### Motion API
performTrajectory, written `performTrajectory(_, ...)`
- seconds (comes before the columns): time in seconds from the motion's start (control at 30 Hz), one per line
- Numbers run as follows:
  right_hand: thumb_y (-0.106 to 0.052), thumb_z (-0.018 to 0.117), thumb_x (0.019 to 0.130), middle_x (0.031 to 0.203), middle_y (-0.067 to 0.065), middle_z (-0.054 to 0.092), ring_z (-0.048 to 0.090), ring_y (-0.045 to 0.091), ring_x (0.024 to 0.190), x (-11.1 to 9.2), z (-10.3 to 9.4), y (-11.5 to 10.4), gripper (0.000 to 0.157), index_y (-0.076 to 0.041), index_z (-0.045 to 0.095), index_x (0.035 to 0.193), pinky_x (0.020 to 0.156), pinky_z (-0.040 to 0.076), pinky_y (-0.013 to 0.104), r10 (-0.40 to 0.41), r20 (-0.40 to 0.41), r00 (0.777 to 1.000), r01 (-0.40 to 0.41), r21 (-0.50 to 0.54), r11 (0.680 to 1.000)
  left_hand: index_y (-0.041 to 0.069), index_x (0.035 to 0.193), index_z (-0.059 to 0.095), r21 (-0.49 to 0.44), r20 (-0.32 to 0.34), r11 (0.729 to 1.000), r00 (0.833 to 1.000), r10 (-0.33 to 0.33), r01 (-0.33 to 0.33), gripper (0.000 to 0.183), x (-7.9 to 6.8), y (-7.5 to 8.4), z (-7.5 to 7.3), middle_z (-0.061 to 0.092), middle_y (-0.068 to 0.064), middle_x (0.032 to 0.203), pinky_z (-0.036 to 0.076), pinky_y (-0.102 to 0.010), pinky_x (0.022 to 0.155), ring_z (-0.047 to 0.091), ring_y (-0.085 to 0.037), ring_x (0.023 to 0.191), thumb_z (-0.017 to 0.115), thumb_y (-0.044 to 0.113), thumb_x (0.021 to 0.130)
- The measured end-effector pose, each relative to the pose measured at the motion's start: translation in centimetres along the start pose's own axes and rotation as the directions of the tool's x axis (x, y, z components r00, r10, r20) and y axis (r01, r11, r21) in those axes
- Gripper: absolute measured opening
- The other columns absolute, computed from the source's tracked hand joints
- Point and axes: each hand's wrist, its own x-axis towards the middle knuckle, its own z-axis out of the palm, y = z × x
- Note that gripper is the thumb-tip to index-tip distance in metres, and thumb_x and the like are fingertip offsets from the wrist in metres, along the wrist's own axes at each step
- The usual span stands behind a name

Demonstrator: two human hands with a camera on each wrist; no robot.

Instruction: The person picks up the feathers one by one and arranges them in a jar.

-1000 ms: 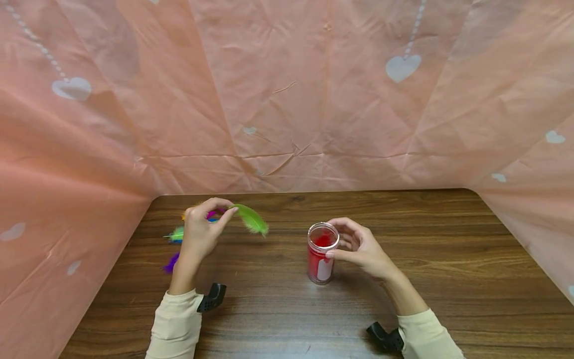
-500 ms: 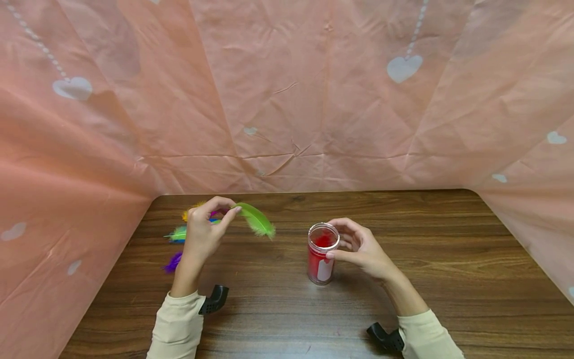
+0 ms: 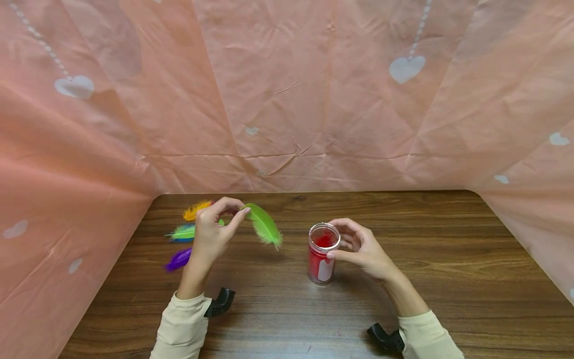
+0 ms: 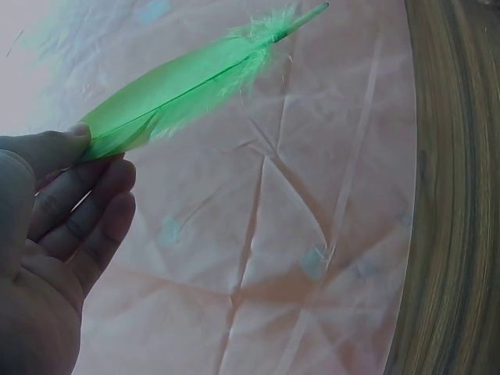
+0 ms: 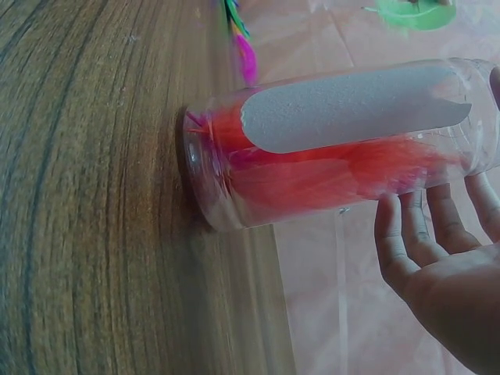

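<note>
A green feather (image 3: pixel 264 225) is pinched at its tip between the thumb and fingers of my left hand (image 3: pixel 216 227), held up above the table left of the jar. In the left wrist view the feather (image 4: pixel 180 90) stretches away from the fingertips, its fluffy quill end pointing outward. My right hand (image 3: pixel 363 247) grips the upper part of a clear open jar (image 3: pixel 321 264), thumb in front and fingers behind. The jar stands upright on the table. Red feathers (image 5: pixel 312 176) fill much of it, and a pale label (image 5: pixel 351 109) covers part of its side.
On the table's left side lie an orange feather (image 3: pixel 195 210), a light green feather (image 3: pixel 183 232) over blue, and a purple feather (image 3: pixel 179 259). My left arm partly hides this group. A pink curtain (image 3: pixel 287 99) with white hearts hangs behind the wooden table (image 3: pixel 426 239).
My left hand has shifted to the right with the green feather, bringing it nearer the jar. More of the orange and purple feathers shows. My right hand and the jar stay put.
</note>
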Motion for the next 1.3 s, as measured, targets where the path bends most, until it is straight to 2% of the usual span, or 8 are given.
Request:
performTrajectory(0.17,0.009,0.079,0.084,0.123,0.007,0.066,0.068,0.015,0.11,0.0,0.0,0.0,0.055,0.016,0.05,0.13,0.097,0.055,0.025,-0.001,-0.001,1.0,0.001,0.0,1.0,-0.005,0.083,0.068,-0.03,-0.002,1.0,1.0,0.003,-0.003,0.018,0.0,0.2,0.3,0.071,-0.012,0.075,0.055,-0.016,0.069,0.066,-0.014,0.068,0.079,-0.019,0.079)
performTrajectory(0.43,0.009,0.079,0.084,0.122,0.005,0.067,0.068,0.014,0.11,-0.1,0.0,0.1,0.055,0.017,0.05,0.13,0.097,0.055,0.024,-0.001,-0.007,1.0,0.001,0.008,1.0,-0.005,0.084,0.068,-0.066,-0.017,0.998,1.0,0.018,-0.019,0.017,0.3,0.6,0.9,0.072,-0.012,0.076,0.055,-0.016,0.072,0.067,-0.017,0.069,0.078,-0.018,0.079)
performTrajectory(0.73,0.009,0.08,0.084,0.123,0.013,0.066,0.068,0.014,0.109,-0.1,0.0,0.0,0.055,0.017,0.05,0.13,0.095,0.055,0.025,-0.008,-0.004,1.0,0.008,0.01,1.0,-0.005,0.084,0.069,-0.062,-0.056,0.997,0.998,0.042,-0.045,0.017,0.8,1.2,1.7,0.072,-0.012,0.076,0.056,-0.017,0.074,0.068,-0.022,0.067,0.078,-0.018,0.079)
performTrajectory(0.97,0.008,0.08,0.084,0.123,0.016,0.066,0.068,0.013,0.109,-0.1,0.0,0.1,0.056,0.017,0.05,0.13,0.096,0.055,0.025,-0.017,0.003,1.0,0.017,0.012,1.0,-0.005,0.083,0.069,-0.074,-0.1,0.996,0.994,0.036,-0.044,0.016,1.0,1.7,2.0,0.072,-0.013,0.077,0.058,-0.023,0.071,0.068,-0.022,0.068,0.077,-0.018,0.08)
performTrajectory(1.3,0.01,0.078,0.084,0.122,0.009,0.067,0.068,0.014,0.108,-0.1,0.2,0.3,0.053,0.018,0.05,0.128,0.096,0.055,0.026,-0.041,0.006,0.999,0.041,0.004,0.999,-0.01,0.083,0.067,-0.168,-0.137,0.985,0.99,0.019,-0.042,0.015,1.4,2.9,3.3,0.071,-0.019,0.077,0.056,-0.018,0.076,0.068,-0.016,0.073,0.076,-0.022,0.078)
